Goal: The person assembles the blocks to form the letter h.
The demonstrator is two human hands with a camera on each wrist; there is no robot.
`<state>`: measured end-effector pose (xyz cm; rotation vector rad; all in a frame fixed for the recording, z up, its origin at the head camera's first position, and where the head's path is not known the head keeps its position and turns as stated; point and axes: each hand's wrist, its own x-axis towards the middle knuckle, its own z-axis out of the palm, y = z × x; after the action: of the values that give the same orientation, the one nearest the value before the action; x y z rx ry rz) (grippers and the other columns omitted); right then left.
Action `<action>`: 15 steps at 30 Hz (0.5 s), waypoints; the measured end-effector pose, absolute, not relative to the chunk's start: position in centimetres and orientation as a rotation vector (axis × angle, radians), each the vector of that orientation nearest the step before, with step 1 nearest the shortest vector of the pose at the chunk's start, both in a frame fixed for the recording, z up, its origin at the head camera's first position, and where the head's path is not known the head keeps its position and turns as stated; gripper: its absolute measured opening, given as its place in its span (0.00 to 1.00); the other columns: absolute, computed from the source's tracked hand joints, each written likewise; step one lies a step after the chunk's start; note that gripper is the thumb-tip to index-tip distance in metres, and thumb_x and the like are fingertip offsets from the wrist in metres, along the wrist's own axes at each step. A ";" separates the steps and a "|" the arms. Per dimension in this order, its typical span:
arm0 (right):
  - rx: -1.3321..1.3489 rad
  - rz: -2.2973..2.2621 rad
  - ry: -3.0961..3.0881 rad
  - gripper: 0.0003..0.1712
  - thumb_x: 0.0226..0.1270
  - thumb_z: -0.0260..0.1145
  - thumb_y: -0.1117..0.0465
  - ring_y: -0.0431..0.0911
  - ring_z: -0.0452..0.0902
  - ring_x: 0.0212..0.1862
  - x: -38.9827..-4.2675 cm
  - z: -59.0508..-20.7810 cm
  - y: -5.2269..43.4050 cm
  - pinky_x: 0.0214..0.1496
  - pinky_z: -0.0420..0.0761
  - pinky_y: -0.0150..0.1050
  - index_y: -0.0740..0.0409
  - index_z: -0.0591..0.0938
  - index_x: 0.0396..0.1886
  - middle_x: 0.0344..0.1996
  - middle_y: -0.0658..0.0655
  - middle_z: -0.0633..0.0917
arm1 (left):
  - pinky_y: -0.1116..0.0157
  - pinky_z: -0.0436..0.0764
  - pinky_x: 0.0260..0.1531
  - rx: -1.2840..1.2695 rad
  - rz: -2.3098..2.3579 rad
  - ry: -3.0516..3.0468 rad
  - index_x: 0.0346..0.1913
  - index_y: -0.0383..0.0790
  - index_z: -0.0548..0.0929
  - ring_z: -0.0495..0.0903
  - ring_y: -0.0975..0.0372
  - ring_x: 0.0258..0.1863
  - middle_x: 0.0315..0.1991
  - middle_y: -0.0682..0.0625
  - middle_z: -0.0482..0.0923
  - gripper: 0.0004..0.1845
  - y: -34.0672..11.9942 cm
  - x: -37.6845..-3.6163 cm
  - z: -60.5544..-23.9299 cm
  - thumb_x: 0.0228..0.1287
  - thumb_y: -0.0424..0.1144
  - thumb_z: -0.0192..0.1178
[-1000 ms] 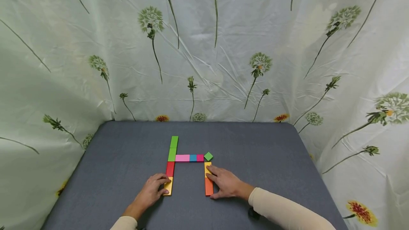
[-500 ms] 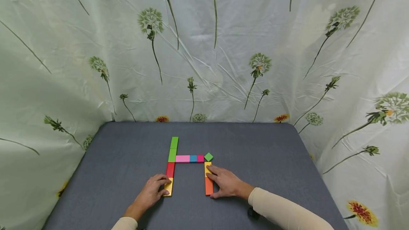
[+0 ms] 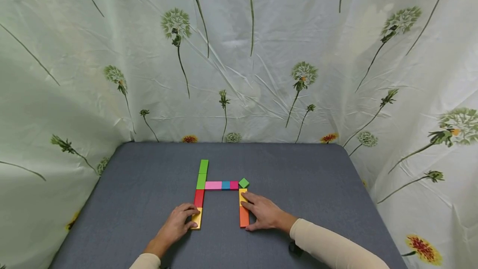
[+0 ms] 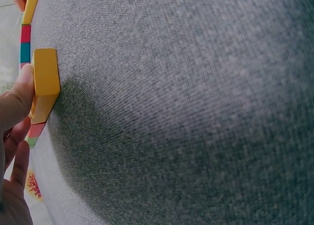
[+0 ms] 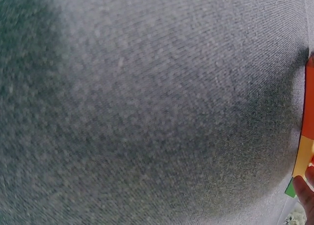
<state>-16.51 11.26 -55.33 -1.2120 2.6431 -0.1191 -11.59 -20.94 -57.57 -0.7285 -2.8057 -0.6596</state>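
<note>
- Right now, no container anywhere on the grey fabric table (image 3: 149, 186); flat coloured blocks lie straight on the cloth in an unfinished H shape.
- Left hand (image 3: 178, 224) rests at the near end of the left column, fingers curled over the yellow block (image 3: 196, 218) and thumb against its edge; the left wrist view shows the thumb touching that block's side.
- Going away from the person, that column runs red block (image 3: 199, 198), then two green blocks (image 3: 202, 174), all end to end.
- Across the middle, a pink block (image 3: 213, 185), a blue block (image 3: 225, 185) and a magenta block (image 3: 234, 184) form a bar, touching one another.
- Right hand (image 3: 263, 213) lies fairly flat beside the right column, fingertips pressing on a second yellow block (image 3: 242, 196), with the orange block (image 3: 244, 217) against the inside of the fingers.
- Just beyond those fingertips sits a small green square block (image 3: 244, 183), turned diamond-wise, out of line with the column and just beside the magenta end of the bar.
- Nothing stands between the hands and their blocks.
- Blocks look smooth, hard-edged and thin; the table covering is a coarse woven weave, clear in both wrist views.
- Behind, a pale crinkled curtain (image 3: 261, 53) printed with dandelions hangs on three sides.
- Cream sleeves (image 3: 328, 246) cover both forearms.
</note>
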 end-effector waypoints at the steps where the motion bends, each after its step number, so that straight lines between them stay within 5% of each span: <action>1: -1.211 -0.119 2.643 0.46 0.57 0.66 0.33 0.49 0.59 0.71 -16.5 -55.3 11.3 0.68 0.65 0.42 0.55 0.70 0.68 0.71 0.58 0.63 | 0.57 0.77 0.41 -0.725 -0.661 -2.811 0.36 0.37 0.85 0.79 0.57 0.40 0.38 0.52 0.79 0.15 -20.9 -11.6 -57.6 0.42 0.35 0.76; 15: -1.072 -0.456 2.796 0.41 0.62 0.61 0.34 0.53 0.59 0.71 -17.1 -55.7 12.7 0.66 0.66 0.52 0.57 0.72 0.66 0.71 0.59 0.64 | 0.60 0.75 0.34 -0.827 -0.605 -2.690 0.33 0.38 0.85 0.78 0.58 0.36 0.35 0.52 0.78 0.15 -20.9 -11.7 -57.6 0.38 0.33 0.77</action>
<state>-17.05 12.73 -55.72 -1.0720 2.7962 -0.4556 -11.70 -20.88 -57.56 -0.8265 -2.6901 -0.6046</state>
